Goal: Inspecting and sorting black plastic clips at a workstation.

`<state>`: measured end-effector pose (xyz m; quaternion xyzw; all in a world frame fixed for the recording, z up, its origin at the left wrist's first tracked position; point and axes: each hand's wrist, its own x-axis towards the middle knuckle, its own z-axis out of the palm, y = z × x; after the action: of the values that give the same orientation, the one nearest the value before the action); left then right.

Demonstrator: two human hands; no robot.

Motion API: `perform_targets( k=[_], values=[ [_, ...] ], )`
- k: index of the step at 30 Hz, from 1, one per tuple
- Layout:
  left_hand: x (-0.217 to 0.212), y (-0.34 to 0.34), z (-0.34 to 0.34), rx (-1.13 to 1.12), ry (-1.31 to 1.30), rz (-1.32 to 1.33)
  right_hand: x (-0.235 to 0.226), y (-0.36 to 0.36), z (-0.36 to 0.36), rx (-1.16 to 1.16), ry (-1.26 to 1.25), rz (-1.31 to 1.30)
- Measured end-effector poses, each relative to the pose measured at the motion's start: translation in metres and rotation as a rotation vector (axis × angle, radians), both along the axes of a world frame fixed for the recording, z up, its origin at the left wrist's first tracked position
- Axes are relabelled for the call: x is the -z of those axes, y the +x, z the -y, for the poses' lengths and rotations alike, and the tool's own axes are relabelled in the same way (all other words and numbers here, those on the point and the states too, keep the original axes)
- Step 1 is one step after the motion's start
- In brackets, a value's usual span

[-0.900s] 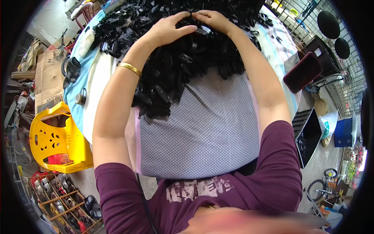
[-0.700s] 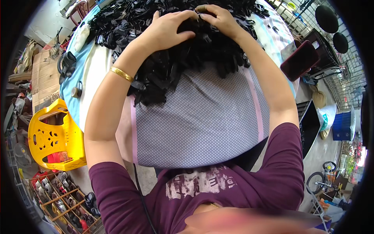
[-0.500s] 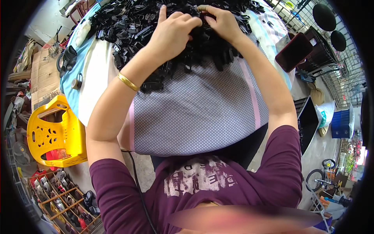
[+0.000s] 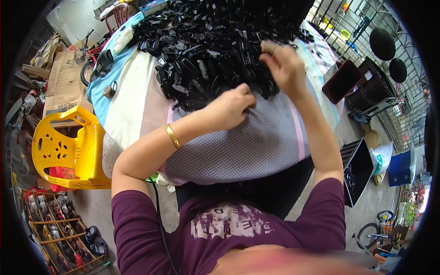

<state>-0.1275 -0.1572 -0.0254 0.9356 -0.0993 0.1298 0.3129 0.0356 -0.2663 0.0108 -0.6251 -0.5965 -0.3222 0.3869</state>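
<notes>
A wide heap of small shiny black plastic pieces (image 4: 197, 55) covers the far part of the cloth-covered table (image 4: 220, 156). My left hand (image 4: 233, 106), with a gold bangle (image 4: 173, 136) on its wrist, is at the near edge of the heap, above the patterned cloth. Its fingers are curled together, and what they hold, if anything, is hidden. Over the right side of the heap is my right hand (image 4: 286, 66), slightly blurred. Its thumb and forefinger are bent and stand apart, and I see nothing held between them.
A dark phone (image 4: 341, 82) is propped by the table's right edge. A small round object (image 4: 109, 90) lies on the left of the cloth. To the left stands a yellow plastic chair (image 4: 87, 146), with a shoe rack (image 4: 64, 229) below it. A black bin (image 4: 357, 172) is at right.
My left hand has drawn back toward me and right, from the heap to its near edge. My right hand has moved right and nearer, parting from the left. The view has shifted slightly.
</notes>
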Motion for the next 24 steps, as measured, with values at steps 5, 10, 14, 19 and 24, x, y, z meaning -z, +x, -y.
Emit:
perform_targets(
  k=[5, 10, 14, 19, 24],
  values=[
    [0.009, 0.003, -0.004, 0.158, -0.089, -0.028, 0.035, -0.033, 0.026, -0.155, -0.297, -0.121],
    [0.009, -0.003, -0.004, -0.016, -0.146, 0.038, 0.049, -0.027, 0.040, -0.046, -0.492, -0.530],
    [0.009, -0.003, -0.007, -0.204, -0.349, -0.048, 0.041, -0.026, 0.040, -0.058, -0.338, -0.029],
    [0.014, 0.004, -0.008, -0.220, -0.677, -0.131, 0.035, -0.038, 0.029, -0.234, -0.078, -0.489],
    [0.018, 0.003, -0.009, -0.242, -0.554, 0.009, 0.031, -0.046, 0.032, -0.373, -0.129, -0.961]
  ],
)
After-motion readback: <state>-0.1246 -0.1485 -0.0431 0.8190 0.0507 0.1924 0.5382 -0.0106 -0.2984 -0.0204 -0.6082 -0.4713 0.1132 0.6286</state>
